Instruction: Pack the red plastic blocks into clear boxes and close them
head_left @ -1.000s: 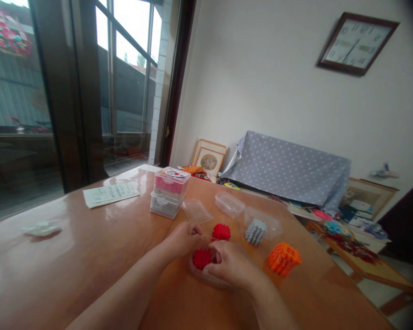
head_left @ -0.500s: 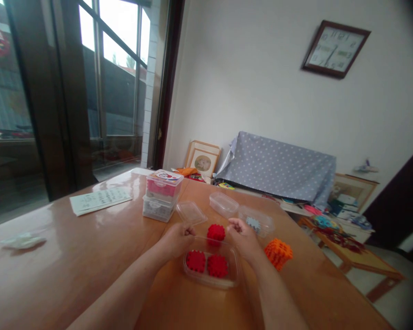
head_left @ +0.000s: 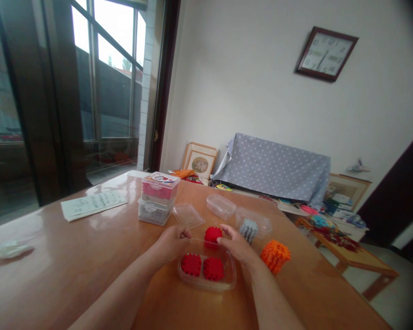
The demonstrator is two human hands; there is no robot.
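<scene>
Red marks the two toothed pieces (head_left: 192, 266) in the colourless clear tub (head_left: 208, 286) between left hand (head_left: 173, 244) and right hand (head_left: 238, 246), and the red stack (head_left: 211, 237) between them too. Beyond the right hand — a pale grey stack (head_left: 249, 230); to its right, an orange stack (head_left: 274, 256). Past the left, a pink-filled box (head_left: 158, 189); beyond both, a grey-blue cloth (head_left: 278, 162) — white-dotted.

3 red toothed blocks (head_left: 214, 269), 1 grey block (head_left: 249, 230), 1 orange block (head_left: 275, 255), 2 stacked boxes (head_left: 154, 212), 4 loose clear tubs/lids (head_left: 221, 207), 1 wall clock (head_left: 326, 53).
</scene>
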